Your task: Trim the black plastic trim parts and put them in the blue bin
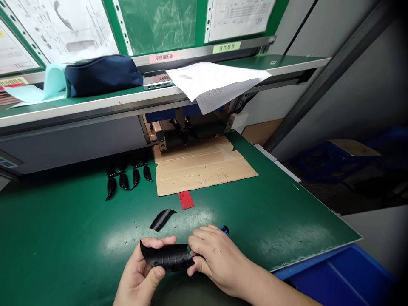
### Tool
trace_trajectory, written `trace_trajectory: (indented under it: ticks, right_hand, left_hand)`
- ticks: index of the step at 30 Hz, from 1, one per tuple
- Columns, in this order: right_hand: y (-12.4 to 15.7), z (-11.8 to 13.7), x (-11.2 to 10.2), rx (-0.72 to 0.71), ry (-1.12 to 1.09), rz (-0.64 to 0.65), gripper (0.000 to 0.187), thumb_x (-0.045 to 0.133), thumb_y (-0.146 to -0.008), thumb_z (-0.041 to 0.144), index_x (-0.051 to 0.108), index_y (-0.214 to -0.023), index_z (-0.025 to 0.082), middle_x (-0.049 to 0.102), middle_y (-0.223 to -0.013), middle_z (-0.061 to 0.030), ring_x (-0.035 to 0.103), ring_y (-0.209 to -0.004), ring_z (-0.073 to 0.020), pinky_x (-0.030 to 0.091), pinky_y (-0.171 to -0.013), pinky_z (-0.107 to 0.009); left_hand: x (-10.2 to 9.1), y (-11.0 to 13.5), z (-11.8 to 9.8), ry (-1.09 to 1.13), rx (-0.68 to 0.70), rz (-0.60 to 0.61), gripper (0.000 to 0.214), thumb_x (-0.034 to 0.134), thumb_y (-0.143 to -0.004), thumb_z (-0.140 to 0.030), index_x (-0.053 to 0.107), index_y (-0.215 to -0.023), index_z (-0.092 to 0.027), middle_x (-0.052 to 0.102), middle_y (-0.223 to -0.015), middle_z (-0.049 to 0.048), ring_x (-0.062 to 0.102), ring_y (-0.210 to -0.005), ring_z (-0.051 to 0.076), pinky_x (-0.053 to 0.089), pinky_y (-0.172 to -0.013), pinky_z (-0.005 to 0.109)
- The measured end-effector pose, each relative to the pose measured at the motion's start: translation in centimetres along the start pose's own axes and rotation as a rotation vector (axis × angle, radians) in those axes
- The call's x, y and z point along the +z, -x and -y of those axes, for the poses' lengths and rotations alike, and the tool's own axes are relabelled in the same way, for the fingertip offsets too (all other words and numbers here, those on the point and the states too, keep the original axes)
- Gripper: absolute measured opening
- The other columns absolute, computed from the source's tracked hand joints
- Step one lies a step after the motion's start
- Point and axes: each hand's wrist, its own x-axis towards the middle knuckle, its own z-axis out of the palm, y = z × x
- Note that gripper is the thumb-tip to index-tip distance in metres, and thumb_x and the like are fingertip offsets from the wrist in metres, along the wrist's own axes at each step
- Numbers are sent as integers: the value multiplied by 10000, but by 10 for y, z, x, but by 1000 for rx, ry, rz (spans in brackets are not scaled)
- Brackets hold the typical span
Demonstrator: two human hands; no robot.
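Note:
My left hand (142, 272) is closed around one end of a curved black plastic part (170, 257), thumb below and fingers above. The part's ribbed, hollow-looking side faces me. At its right end is my right hand (212, 255), fingers curled around a tool with a blue and black handle (225, 230). Most of that tool is hidden in the fist, so its exact kind is unclear; a small greyish bit shows by the part's end. Just beyond my hands, a similar curved black piece (162, 219) lies on the green tabletop (79, 238).
Several black parts (124, 180) rest at the back left. A cardboard sheet (204, 165) lies before a conveyor opening (188, 129), with a red tag (186, 199) at its near edge. The shelf above bears a blue pouch (102, 75), a phone (157, 79) and papers (216, 78). A blue bin (344, 276) stands right.

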Motion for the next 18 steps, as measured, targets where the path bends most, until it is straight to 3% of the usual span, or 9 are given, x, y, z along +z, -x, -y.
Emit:
trace_trajectory:
  ticks: [5,12,16,18]
  right_hand:
    - [2,6,-1,80,84,-140,453,410,-873,631,476,-757,198,506,-758,-17,406,-687,-174,241,-624,-305]
    - [-2,6,-2,44,170,-106,443,399,-901,581,470,-679,205,529,-687,-6,387,-633,-159,216,-598,-314]
    - [-2,2,-2,-19,-151,4,507,344,-897,637,443,-648,207,492,-609,34,402,-583,-128,282,-602,-283]
    - [-2,3,-3,3,-353,-43,554,320,-841,723,432,-665,210,478,-626,37,424,-602,-128,321,-614,-270]
  left_hand:
    - [5,2,-3,57,-14,-19,332,765,-693,-345,621,-974,-244,724,-1079,70,665,-987,229,529,-853,297]
    - [6,5,-7,-3,18,-46,312,765,-691,-341,636,-954,-236,728,-1063,79,657,-987,228,530,-855,302]
    - [6,5,-6,-19,26,-38,296,763,-692,-334,642,-944,-237,725,-1069,80,649,-1006,241,528,-860,318]
    - [8,5,-4,64,1,-48,303,781,-673,-329,632,-927,-256,730,-1058,56,657,-986,235,526,-853,321]
